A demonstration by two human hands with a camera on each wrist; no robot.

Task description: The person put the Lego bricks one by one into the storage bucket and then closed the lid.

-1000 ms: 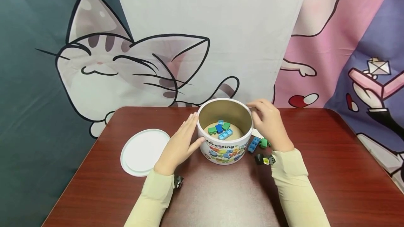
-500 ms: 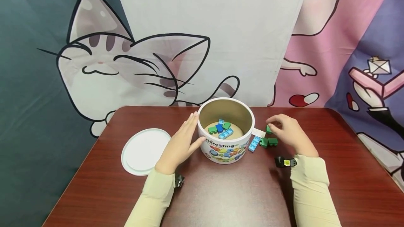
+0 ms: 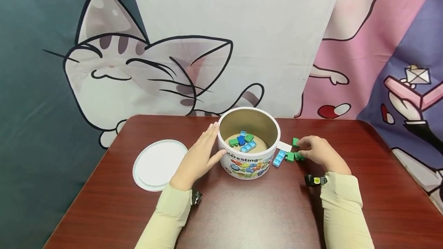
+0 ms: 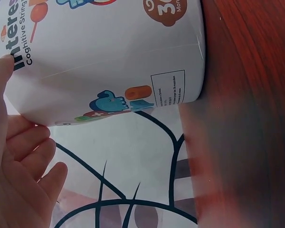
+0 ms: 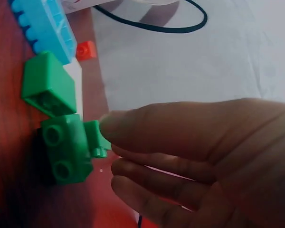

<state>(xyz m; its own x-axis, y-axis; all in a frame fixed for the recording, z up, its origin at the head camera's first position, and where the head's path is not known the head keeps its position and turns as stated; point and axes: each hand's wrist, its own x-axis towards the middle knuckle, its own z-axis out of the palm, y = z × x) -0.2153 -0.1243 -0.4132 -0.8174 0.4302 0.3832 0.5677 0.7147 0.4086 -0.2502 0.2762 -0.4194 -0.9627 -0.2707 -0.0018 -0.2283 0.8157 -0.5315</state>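
Observation:
My left hand (image 3: 197,155) lies with straight fingers against the left side of a round white tub (image 3: 246,169) printed with coloured pictures. On the tub's floor are several building bricks, green, dark blue and light blue (image 3: 248,147). To its right my right hand (image 3: 321,152) is lowered over green bricks, its fingers loosely bent. In the right wrist view, thumb and fingers are beside a studded green brick (image 5: 66,148) and hold nothing visible. Another green brick (image 3: 290,156) and a far green brick (image 3: 295,142) are close by.
A light blue brick (image 3: 279,158) and a white flat piece (image 3: 284,146) lie beside the tub. A red brick (image 5: 86,50) shows only in the right wrist view. A white round lid (image 3: 159,164) rests on the table at left. A printed cloth (image 3: 277,30) hangs behind.
My right hand has moved right from the tub's rim and come down by the green bricks. The left hand stays against the tub.

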